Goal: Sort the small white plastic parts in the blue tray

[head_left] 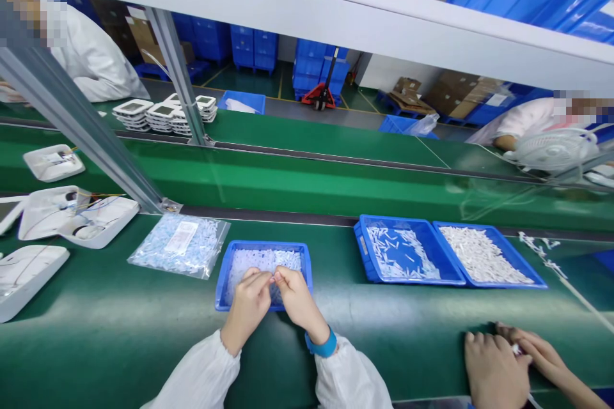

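My left hand [249,303] and my right hand [296,297] meet fingertip to fingertip above a small blue tray [219,291]. Both are closed in a pinch, and whatever sits between the fingers is too small to make out. Small pale, whitish-blue pieces [256,260] fill the tray under them, partly hidden by my hands. A blue band circles my right wrist. Left of the tray lies a clear plastic bag [192,243] of similar pale blue pieces with a white label on it.
Right of me stand a blue tray [407,255] of white strips and another tray [484,255] of small white parts. A co-worker's hands [508,358] are at the lower right. White housings [96,220] with wires lie left, near a metal post [105,128]. A green conveyor [288,176] runs behind.
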A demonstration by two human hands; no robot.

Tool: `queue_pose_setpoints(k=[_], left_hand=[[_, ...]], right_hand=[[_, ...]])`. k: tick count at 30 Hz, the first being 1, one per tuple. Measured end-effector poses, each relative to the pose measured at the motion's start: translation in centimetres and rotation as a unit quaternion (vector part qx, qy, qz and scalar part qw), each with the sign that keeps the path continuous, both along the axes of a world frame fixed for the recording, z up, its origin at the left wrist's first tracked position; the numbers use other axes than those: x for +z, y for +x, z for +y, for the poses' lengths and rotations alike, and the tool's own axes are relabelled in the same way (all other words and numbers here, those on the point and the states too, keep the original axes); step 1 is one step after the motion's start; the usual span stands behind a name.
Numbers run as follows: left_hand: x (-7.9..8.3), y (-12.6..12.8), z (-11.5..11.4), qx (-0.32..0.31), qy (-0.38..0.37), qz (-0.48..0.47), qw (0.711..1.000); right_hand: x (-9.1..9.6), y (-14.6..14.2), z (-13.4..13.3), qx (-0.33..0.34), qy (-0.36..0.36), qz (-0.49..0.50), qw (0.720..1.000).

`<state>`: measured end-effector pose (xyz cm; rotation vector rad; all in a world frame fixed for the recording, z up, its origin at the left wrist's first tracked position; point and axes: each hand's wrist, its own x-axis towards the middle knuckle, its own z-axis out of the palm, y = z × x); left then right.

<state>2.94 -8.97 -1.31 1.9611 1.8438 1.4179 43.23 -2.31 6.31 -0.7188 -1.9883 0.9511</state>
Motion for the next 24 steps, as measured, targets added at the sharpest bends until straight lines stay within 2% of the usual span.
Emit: queue_pose_setpoints(k=[4, 6, 8, 12, 14, 16, 21, 24], left_hand=[[-0.1, -0.1, -0.1, -0.009, -0.005, 0.026, 1.000], [-0.1, -0.2, -0.1, -0.020, -0.011, 0.028, 0.999], [0.0, -0.2, -0.1, -0.026, -0.025, 0.020, 0.999], [0.4, -0.2, 0.1, -0.004, -0.073, -0.003, 0.997], [0.7, -0.2, 0.1, 0.000, -0.099, -0.009, 0.995], [0.9, -0.2, 0.0, -0.006, -0.119, -0.017, 0.993], [1.2, -0.3, -0.2, -0.005, -0.143, -0.038, 0.989], [1.3, -0.4, -0.2, 0.002, -0.142, -0.042, 0.989]], right_hand=[[1.4, -0.2, -0.3, -0.006, -0.025, 0.020, 0.999], [1.5, -3.4, -0.6, 0.005, -0.054, -0.005, 0.999], [0.7, -9.7, -0.9, 0.019, -0.069, -0.020, 0.997], [-2.4, -24.5, -1.2, 0.023, -0.149, -0.038, 0.988], [-3.7, -28.4, -1.3, 0.023, -0.159, -0.035, 0.986], [-4.3, -29.2, -1.4, 0.014, -0.151, -0.019, 0.988], [-4.2, -27.5, -1.6, 0.006, -0.131, -0.007, 0.991], [-4.1, -27.6, -1.6, 0.012, -0.123, -0.005, 0.992]])
